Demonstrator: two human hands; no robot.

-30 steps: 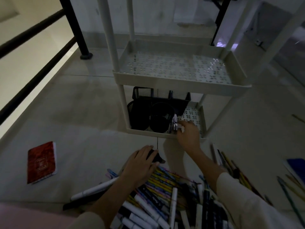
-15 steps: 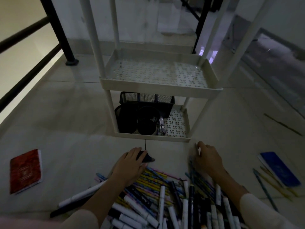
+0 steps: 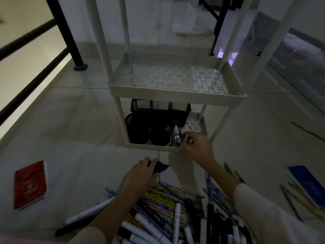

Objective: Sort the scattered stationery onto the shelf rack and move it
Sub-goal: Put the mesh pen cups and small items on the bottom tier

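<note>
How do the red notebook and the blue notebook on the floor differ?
The red notebook lies far left, alone on bare floor; the blue notebook lies far right, cut by the picture's edge, with pencils beside it. Both lie flat and closed.

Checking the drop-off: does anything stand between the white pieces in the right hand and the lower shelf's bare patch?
Nothing visible does. The right hand holds the white pieces at the lower shelf's front lip, its bare patch just beyond. The metal items and black mesh holders stand to the left, off the path.
</note>
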